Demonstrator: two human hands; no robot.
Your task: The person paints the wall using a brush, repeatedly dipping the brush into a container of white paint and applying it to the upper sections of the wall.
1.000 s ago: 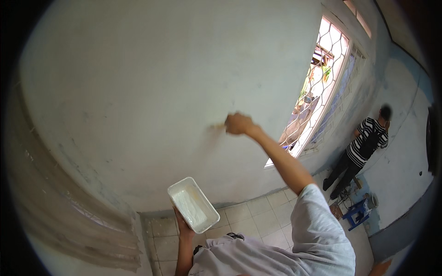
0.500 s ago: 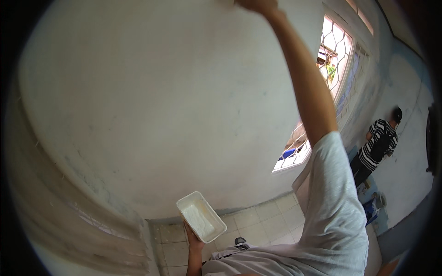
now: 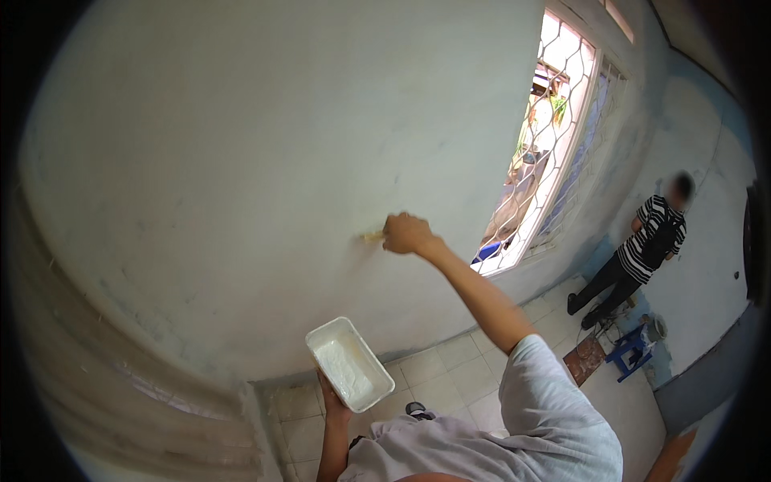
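Note:
My left hand [image 3: 334, 399] grips a white rectangular tub [image 3: 328, 332] by its lower left side. White paint [image 3: 344, 371] coats the bottom of it, and the tub tilts toward me. Up and to the right, my right hand [image 3: 408, 234] is closed around what looks like a paintbrush [image 3: 372, 237]; its pale yellowish end points left, at or very close to the wall [image 3: 265, 177]. My fingers hide the rest of the brush. The wall is whitish, with faint dark smudges.
A barred window [image 3: 546, 153] stands open to daylight on the right. Farther right, a person in a striped shirt [image 3: 658, 233] stands near a blue stool [image 3: 632, 352]. Pale tiles [image 3: 442, 373] cover the floor; a brown curtain-like surface [image 3: 136, 377] is at left.
My right hand has come down from the top edge to mid-wall, bringing the brush into view. The tub has barely shifted. The person at the far right has turned and stepped leftward.

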